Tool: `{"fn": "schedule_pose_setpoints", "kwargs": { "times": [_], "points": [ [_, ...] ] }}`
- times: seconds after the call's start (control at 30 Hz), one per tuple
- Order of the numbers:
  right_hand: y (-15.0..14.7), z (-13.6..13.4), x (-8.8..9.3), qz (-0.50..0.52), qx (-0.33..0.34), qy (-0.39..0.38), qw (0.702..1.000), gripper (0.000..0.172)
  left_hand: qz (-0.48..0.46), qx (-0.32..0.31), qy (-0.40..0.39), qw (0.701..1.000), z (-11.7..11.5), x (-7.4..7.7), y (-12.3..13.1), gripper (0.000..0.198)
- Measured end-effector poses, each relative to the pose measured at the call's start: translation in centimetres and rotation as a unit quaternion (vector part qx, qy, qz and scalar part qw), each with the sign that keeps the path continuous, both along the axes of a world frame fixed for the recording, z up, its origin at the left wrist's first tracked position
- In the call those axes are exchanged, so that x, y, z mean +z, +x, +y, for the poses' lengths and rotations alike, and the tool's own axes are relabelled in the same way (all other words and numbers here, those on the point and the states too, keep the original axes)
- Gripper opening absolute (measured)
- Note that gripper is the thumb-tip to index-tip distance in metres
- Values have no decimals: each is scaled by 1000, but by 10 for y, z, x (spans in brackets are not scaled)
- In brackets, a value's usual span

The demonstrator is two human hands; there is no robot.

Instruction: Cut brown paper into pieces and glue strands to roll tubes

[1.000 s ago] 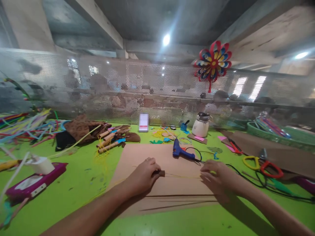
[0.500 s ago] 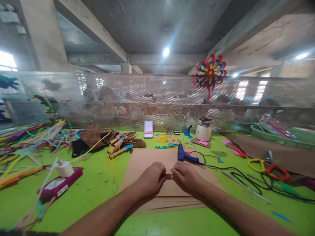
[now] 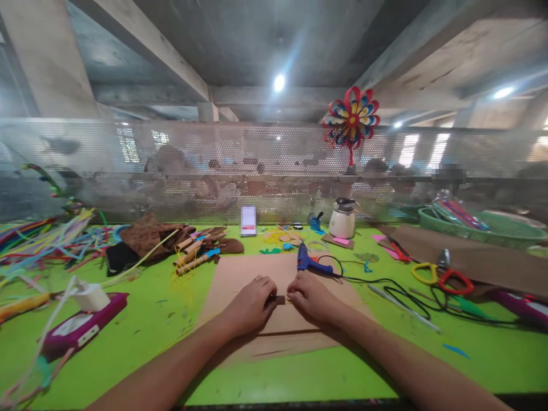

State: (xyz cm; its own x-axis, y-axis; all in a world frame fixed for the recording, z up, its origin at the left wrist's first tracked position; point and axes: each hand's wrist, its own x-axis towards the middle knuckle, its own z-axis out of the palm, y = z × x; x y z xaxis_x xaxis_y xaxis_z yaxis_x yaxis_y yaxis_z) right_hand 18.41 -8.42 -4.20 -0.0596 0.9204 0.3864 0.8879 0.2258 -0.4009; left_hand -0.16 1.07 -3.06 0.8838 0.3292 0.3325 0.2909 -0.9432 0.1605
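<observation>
Here's the green table (image 3: 149,337), filling the lower frame, and on it, lower centre, the brown cardboard (image 3: 242,271) under my hands! My left hand (image 3: 252,303), at centre, is grasping; my right hand (image 3: 314,295), just right, has its fingers bent, and whether they pinch anything I can't tell. Above it lies the blue glue gun (image 3: 314,266). Smallest, dead centre: the brown piece (image 3: 280,299), poking from my left fingers toward the right fingertips.

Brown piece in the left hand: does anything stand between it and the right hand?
Nothing visible does; the right hand is close beside the exposed end of the brown piece. The blue glue gun lies beyond that hand, outside the gap.
</observation>
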Motion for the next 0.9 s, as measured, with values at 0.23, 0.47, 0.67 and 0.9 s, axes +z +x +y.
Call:
{"fn": "schedule_pose_setpoints", "kwargs": {
  "times": [0.23, 0.47, 0.67, 0.9],
  "points": [
    [-1, 3, -14, -20, -18, 43, 999, 15, 7, 2, -4, 1000, 0, 2, 0, 7],
    [-1, 1, -11, -33, -11, 32, 999, 17, -4, -3, -5, 1000, 2, -3, 0, 10],
    [-4, -1, -12, 5, -11, 7, 1000, 17, -18, -11, -12, 1000, 5, -8, 0, 13],
    [-1, 1, -13, 13, -16, 4, 1000, 18, -14, -10, 18, 1000, 0, -8, 2, 17]
  ]
}}
